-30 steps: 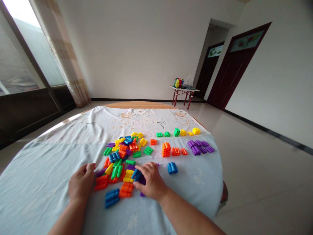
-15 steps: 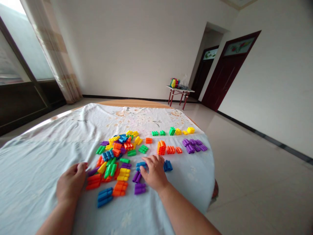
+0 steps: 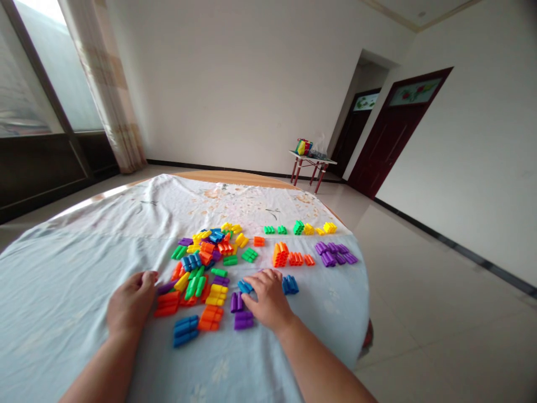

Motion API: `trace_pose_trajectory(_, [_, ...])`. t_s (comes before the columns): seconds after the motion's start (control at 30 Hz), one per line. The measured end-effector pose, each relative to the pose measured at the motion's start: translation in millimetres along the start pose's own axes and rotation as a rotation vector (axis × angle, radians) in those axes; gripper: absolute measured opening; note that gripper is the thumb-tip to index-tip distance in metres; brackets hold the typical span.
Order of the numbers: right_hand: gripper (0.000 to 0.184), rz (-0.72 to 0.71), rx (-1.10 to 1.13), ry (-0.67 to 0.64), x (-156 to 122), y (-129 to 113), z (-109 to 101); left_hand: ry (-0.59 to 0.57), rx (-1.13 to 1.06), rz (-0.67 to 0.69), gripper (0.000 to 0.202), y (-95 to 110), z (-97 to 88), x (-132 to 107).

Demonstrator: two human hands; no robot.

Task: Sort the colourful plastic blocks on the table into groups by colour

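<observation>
My right hand (image 3: 268,299) is over the near right of the pile, thumb and fingers curved around a blue toy block (image 3: 245,286) made of joined tubes. The fingers partly cover this block. Just left of the thumb lies a purple block (image 3: 236,302), with another purple block (image 3: 244,321) below it. Another blue block (image 3: 290,285) shows past the right side of the hand. My left hand (image 3: 132,302) rests closed at the pile's left edge, thumb against the curled fingers, close to an orange block (image 3: 167,304). Whatever it may hold is hidden.
A mixed heap of tube blocks (image 3: 195,285) lies between the hands. Sorted groups stand farther right: orange (image 3: 280,254), purple (image 3: 335,253), green (image 3: 298,228) and yellow (image 3: 329,228). The cloth-covered table (image 3: 335,313) curves away at right. A small table (image 3: 312,158) holds bags.
The view has tilted slightly. The purple block beside my right thumb has turned a little; both hands stay at nearly the same places on the table.
</observation>
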State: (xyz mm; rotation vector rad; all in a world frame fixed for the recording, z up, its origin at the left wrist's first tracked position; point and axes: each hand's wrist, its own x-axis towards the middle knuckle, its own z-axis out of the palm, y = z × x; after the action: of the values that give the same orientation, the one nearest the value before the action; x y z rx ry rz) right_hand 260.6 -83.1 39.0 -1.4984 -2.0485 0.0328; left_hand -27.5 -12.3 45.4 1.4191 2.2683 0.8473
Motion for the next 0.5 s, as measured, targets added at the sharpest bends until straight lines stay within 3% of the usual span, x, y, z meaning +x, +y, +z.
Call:
trace_pose_trajectory(0.1, [0.029, 0.059, -0.033, -0.020, -6, -4, -12, -0.006, 0.001, -0.008, 0.047, 0, -0.6, -1])
trace_pose_trajectory(0.23, [0.037, 0.014, 0.015, -0.102, -10, 1, -24, -0.015, 0.009, -0.015, 0.048, 2, -1.1, -2])
trace_pose_trajectory(0.33, [0.045, -0.030, 0.052, -0.140, -10, 6, -24, -0.019, 0.017, -0.017, 0.049, 2, -0.9, -1])
trace_pose_trajectory(0.5, [0.040, -0.040, 0.086, -0.217, -10, 7, -24, -0.010, 0.019, -0.022, 0.049, -1, 1.9, 4])
